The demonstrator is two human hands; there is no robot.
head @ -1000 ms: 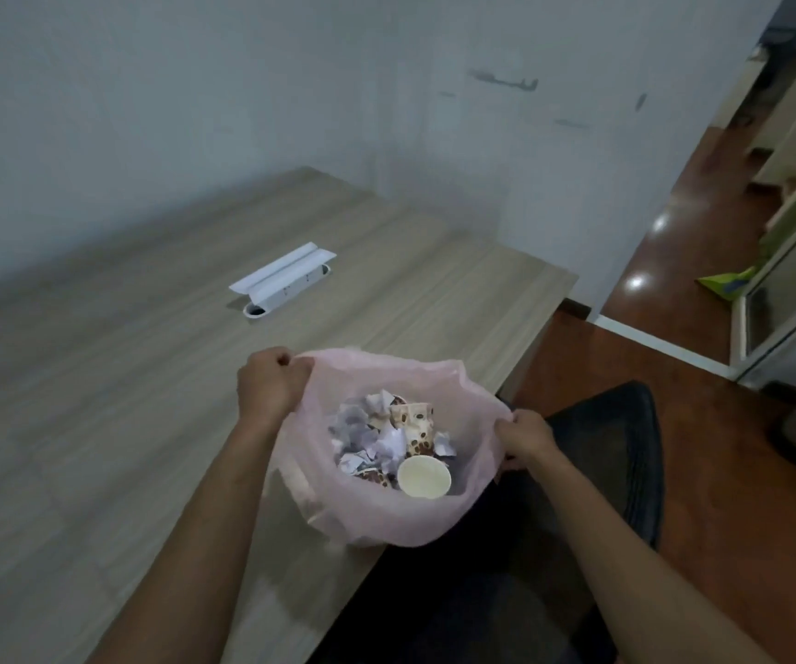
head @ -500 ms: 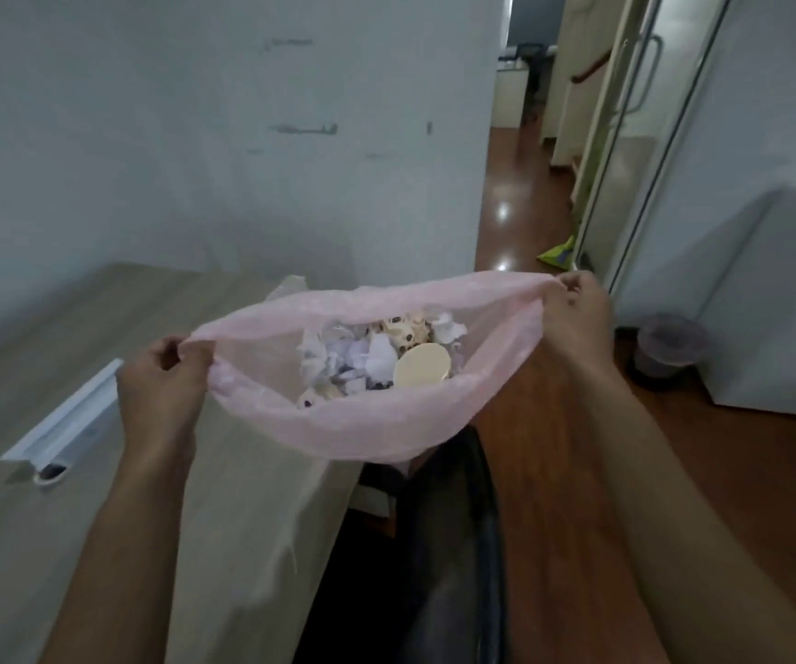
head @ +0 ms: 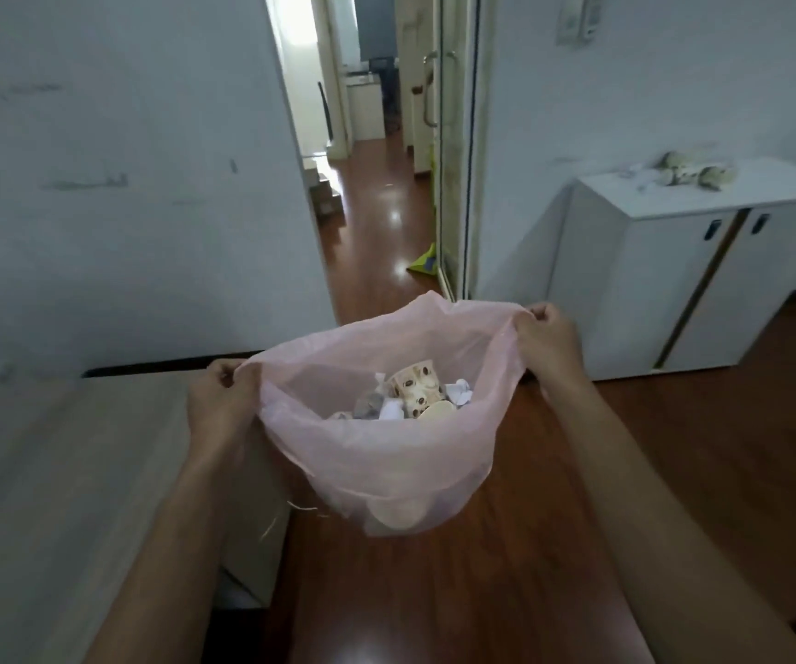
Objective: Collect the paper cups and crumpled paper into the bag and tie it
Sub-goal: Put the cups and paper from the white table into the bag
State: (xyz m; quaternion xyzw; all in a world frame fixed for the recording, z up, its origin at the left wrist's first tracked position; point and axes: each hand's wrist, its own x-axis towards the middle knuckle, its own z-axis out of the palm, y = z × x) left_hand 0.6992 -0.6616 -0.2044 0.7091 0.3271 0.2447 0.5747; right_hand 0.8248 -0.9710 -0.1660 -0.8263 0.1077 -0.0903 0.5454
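A person holds a thin, translucent pink plastic bag open in the air, just past the end of the pale wood-grain table and above the reddish-brown floor. The left hand pinches the bag's rim on the table side; the right hand pinches the opposite rim, a little higher. The 2 hands are well apart, each clamped on plastic, so the mouth gapes wide. Inside the bag lie patterned paper cups and white crumpled paper, and a cup's round shape presses against the bag's bottom from within.

Beyond the bag on its right stands a white cabinet, and more litter sits on top; it looks like cups and paper, though too blurred to be sure. So collecting seems unfinished: I judge the next move is carrying the open bag to that cabinet, freeing 1 hand to drop those pieces in, then gathering the rim and knotting it.
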